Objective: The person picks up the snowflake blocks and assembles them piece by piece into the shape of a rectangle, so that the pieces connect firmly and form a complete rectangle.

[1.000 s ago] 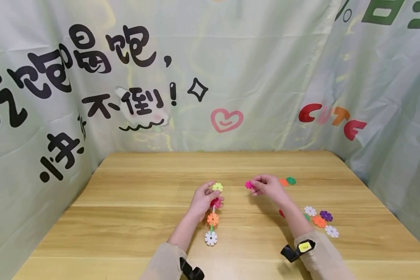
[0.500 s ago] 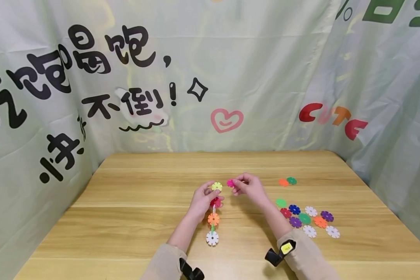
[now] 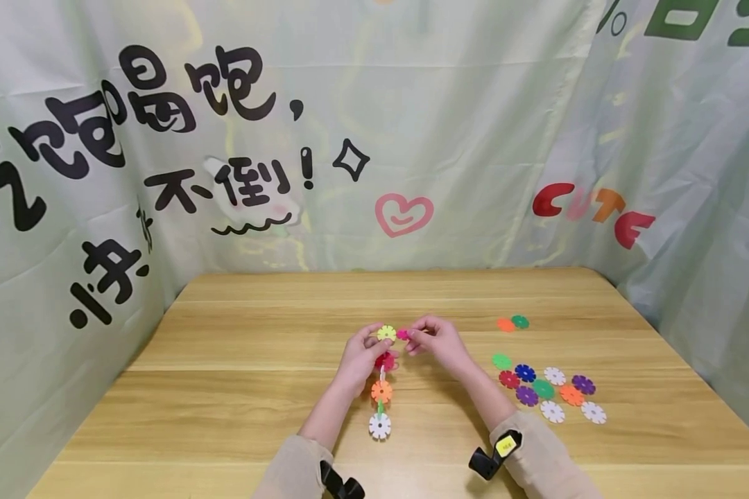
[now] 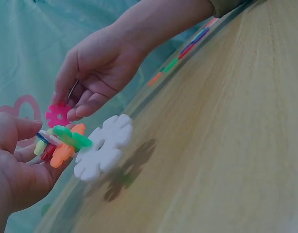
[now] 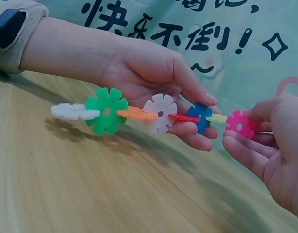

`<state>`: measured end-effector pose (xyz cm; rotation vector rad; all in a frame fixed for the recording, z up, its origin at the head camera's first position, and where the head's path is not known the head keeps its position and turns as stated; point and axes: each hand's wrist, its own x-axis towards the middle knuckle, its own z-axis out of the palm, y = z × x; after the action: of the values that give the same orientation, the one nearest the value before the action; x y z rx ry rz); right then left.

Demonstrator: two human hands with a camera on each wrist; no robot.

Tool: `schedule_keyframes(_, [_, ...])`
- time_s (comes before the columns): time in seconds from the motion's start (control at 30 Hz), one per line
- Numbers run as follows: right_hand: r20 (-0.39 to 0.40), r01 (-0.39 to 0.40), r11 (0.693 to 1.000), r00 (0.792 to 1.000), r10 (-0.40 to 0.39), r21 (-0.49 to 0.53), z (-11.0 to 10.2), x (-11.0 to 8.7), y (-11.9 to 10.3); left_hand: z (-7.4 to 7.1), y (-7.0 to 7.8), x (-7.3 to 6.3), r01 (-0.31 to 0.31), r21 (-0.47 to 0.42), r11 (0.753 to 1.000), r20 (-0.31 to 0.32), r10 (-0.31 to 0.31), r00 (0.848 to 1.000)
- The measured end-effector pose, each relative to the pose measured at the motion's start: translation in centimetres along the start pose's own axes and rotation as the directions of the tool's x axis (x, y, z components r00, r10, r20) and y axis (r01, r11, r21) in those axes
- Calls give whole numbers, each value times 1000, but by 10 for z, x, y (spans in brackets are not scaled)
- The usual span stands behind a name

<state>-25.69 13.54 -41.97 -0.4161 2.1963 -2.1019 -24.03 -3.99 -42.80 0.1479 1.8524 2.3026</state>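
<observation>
My left hand (image 3: pixel 358 359) grips a chain of notched plastic snowflake discs near its far end. From the near end, in the right wrist view, run a white disc (image 5: pixel 71 111), a green disc (image 5: pixel 95 121), an orange disc (image 5: pixel 137 114), a second white disc (image 5: pixel 153 109), a red disc (image 5: pixel 182 118), a blue disc (image 5: pixel 200 125) and a yellow disc (image 5: pixel 217 118). Thumb and finger of my right hand (image 3: pixel 440 343) pinch a pink snowflake disc (image 5: pixel 234 121). Its edge meets the yellow disc's edge; whether the slots interlock I cannot tell. The chain hangs above the table.
On the right of the wooden table (image 3: pixel 256 416) lie several loose discs, among them a blue one (image 3: pixel 525 373) and purple ones. Farther back, an orange disc (image 3: pixel 505 325) touches a green disc (image 3: pixel 521 321). A printed curtain (image 3: pixel 462 125) stands behind the table.
My right hand has moved left with the pink disc, from well apart to against the yellow disc. My left hand and the chain stay almost in place.
</observation>
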Motion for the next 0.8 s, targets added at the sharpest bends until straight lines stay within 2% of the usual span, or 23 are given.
schedule_keyframes(0.5, [-2,14,1000,1000,-15,-17,3,0,4,-3,-2,0,-6,-2,1000,16,6,1000])
schedule_keyframes(0.8, [9,56,998,998,-55,-36,2,-1,6,-2,0,0,-1,-7,1000,19,1,1000])
